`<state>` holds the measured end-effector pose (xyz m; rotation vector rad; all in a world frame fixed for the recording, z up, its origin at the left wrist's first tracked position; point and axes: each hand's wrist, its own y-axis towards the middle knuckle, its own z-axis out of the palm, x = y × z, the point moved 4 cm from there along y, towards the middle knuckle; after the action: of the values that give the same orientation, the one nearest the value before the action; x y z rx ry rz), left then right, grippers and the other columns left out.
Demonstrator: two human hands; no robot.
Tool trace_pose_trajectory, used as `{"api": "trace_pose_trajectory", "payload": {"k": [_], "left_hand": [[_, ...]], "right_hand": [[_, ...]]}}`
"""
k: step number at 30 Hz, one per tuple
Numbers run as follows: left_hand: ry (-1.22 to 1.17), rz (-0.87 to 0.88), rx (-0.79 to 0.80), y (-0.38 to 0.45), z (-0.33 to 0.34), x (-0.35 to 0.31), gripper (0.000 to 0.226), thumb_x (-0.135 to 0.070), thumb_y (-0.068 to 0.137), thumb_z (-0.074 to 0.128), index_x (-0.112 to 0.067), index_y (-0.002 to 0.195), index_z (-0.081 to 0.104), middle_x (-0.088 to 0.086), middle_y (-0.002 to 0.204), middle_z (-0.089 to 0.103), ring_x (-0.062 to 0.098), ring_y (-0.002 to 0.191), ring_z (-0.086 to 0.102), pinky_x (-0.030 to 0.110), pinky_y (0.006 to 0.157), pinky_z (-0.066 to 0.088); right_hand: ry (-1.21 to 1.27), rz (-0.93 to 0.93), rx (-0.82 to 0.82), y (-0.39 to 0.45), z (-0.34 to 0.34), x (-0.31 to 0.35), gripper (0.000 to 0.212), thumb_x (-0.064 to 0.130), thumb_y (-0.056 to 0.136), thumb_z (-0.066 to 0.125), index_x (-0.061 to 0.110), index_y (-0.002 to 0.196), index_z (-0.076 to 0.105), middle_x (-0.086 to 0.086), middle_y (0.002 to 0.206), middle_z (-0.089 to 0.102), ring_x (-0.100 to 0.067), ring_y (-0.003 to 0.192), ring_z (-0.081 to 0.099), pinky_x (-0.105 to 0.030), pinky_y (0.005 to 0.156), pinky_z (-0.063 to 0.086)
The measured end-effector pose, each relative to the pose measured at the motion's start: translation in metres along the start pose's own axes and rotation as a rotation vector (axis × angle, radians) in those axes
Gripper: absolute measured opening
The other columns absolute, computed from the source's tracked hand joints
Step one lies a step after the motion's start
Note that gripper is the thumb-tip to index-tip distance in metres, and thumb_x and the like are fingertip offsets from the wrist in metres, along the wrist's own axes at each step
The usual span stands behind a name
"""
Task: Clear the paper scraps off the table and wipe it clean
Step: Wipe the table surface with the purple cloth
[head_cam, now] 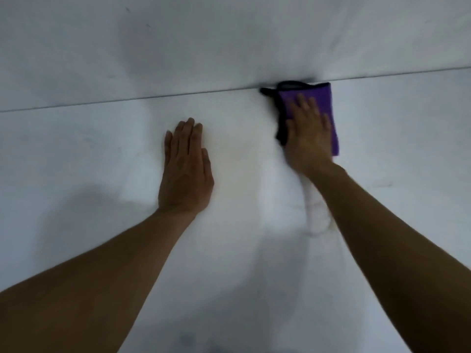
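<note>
A purple cloth [321,98] with a black edge lies on the white table [102,154], up against the seam at the table's far side. My right hand [307,133] presses flat on the cloth with straight fingers and covers its lower part. My left hand [184,169] rests flat on the bare table to the left, fingers straight and together, holding nothing. A pale wet-looking streak [314,212] runs on the table under my right wrist. No paper scraps show.
A thin dark seam [127,98] crosses the view from left to right, with a white surface [229,42] beyond it. Soft shadows fall on the table near its front.
</note>
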<state>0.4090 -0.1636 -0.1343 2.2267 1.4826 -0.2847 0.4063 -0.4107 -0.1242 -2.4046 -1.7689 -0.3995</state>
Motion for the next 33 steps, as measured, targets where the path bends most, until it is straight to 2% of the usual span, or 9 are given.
{"api": "trace_pose_trajectory", "payload": {"k": [5, 11, 14, 18, 21, 23, 25, 29, 33], "left_hand": [[-0.086, -0.012, -0.033, -0.002, -0.003, -0.001, 0.050, -0.020, 0.106, 0.026, 0.001, 0.150, 0.036, 0.016, 0.159, 0.033, 0.026, 0.151, 0.024, 0.043, 0.126, 0.013], [-0.497, -0.218, -0.303, -0.012, -0.042, 0.022, 0.036, -0.011, 0.106, 0.037, -0.004, 0.138, 0.052, 0.009, 0.143, 0.054, 0.016, 0.133, 0.049, 0.020, 0.113, 0.035], [-0.531, -0.311, -0.514, -0.021, -0.078, 0.063, 0.028, -0.009, 0.104, 0.038, -0.001, 0.121, 0.059, 0.009, 0.109, 0.068, 0.019, 0.095, 0.067, 0.031, 0.086, 0.056], [-0.614, -0.493, -0.456, -0.038, -0.109, 0.109, 0.017, -0.022, 0.107, 0.042, -0.012, 0.109, 0.056, 0.005, 0.074, 0.064, 0.020, 0.050, 0.063, 0.034, 0.046, 0.053], [-0.475, -0.591, -0.348, -0.052, -0.121, 0.122, 0.040, -0.042, 0.103, 0.047, -0.013, 0.085, 0.068, -0.007, 0.060, 0.061, 0.007, 0.052, 0.060, 0.038, 0.065, 0.056], [-0.411, -0.637, -0.269, -0.061, -0.127, 0.118, 0.056, -0.045, 0.104, 0.044, -0.008, 0.071, 0.070, -0.015, 0.057, 0.057, -0.001, 0.054, 0.057, 0.025, 0.067, 0.046], [-0.425, -0.668, -0.230, -0.066, -0.133, 0.116, 0.054, -0.041, 0.104, 0.044, -0.006, 0.073, 0.071, -0.013, 0.059, 0.058, -0.001, 0.056, 0.055, 0.025, 0.063, 0.040], [-0.738, -0.700, -0.040, -0.061, -0.137, 0.115, 0.025, -0.033, 0.098, 0.056, -0.012, 0.096, 0.070, 0.002, 0.088, 0.071, 0.011, 0.076, 0.064, 0.037, 0.070, 0.056], [-1.215, -0.840, 0.072, -0.062, -0.150, 0.103, 0.049, -0.044, 0.092, 0.068, -0.020, 0.132, 0.055, 0.003, 0.124, 0.068, 0.020, 0.110, 0.067, 0.042, 0.093, 0.057]], "right_hand": [[0.185, 0.248, -0.122, -0.008, -0.010, 0.006, 0.044, 0.015, 0.100, 0.045, 0.014, 0.143, 0.050, -0.007, 0.154, 0.042, -0.032, 0.139, 0.040, -0.044, 0.116, 0.030], [0.195, -0.046, 0.150, -0.009, 0.035, 0.123, 0.063, 0.040, 0.100, 0.045, 0.025, 0.156, 0.023, 0.005, 0.165, 0.014, -0.012, 0.153, 0.003, -0.039, 0.123, -0.005], [0.215, -0.207, 0.192, -0.014, 0.051, 0.175, 0.062, 0.043, 0.096, 0.052, 0.029, 0.153, 0.031, 0.008, 0.164, 0.019, -0.011, 0.152, 0.006, -0.041, 0.124, -0.002], [0.504, -0.383, 0.319, -0.043, 0.054, 0.221, 0.037, 0.014, 0.092, 0.064, 0.022, 0.127, 0.064, 0.008, 0.148, 0.050, -0.008, 0.145, 0.031, -0.025, 0.121, 0.007], [0.637, -0.375, 0.538, -0.074, 0.038, 0.218, 0.027, 0.008, 0.086, 0.071, 0.017, 0.111, 0.072, 0.002, 0.127, 0.067, -0.007, 0.127, 0.054, -0.027, 0.114, 0.033], [0.732, -0.218, 0.546, -0.079, 0.014, 0.201, 0.019, 0.008, 0.087, 0.070, 0.019, 0.102, 0.073, -0.004, 0.098, 0.073, -0.010, 0.089, 0.066, -0.026, 0.082, 0.053], [0.849, -0.063, 0.424, -0.074, -0.013, 0.189, 0.013, 0.008, 0.089, 0.067, 0.020, 0.094, 0.069, -0.003, 0.079, 0.065, -0.011, 0.067, 0.058, -0.027, 0.063, 0.050], [1.079, 0.063, 0.331, -0.061, -0.038, 0.211, 0.012, 0.010, 0.085, 0.066, 0.016, 0.095, 0.068, -0.002, 0.087, 0.065, -0.013, 0.078, 0.060, -0.032, 0.074, 0.051], [1.509, 0.225, 0.562, -0.080, -0.032, 0.272, 0.020, -0.001, 0.087, 0.062, -0.002, 0.107, 0.064, -0.023, 0.104, 0.066, -0.031, 0.093, 0.062, -0.050, 0.096, 0.051]]}}
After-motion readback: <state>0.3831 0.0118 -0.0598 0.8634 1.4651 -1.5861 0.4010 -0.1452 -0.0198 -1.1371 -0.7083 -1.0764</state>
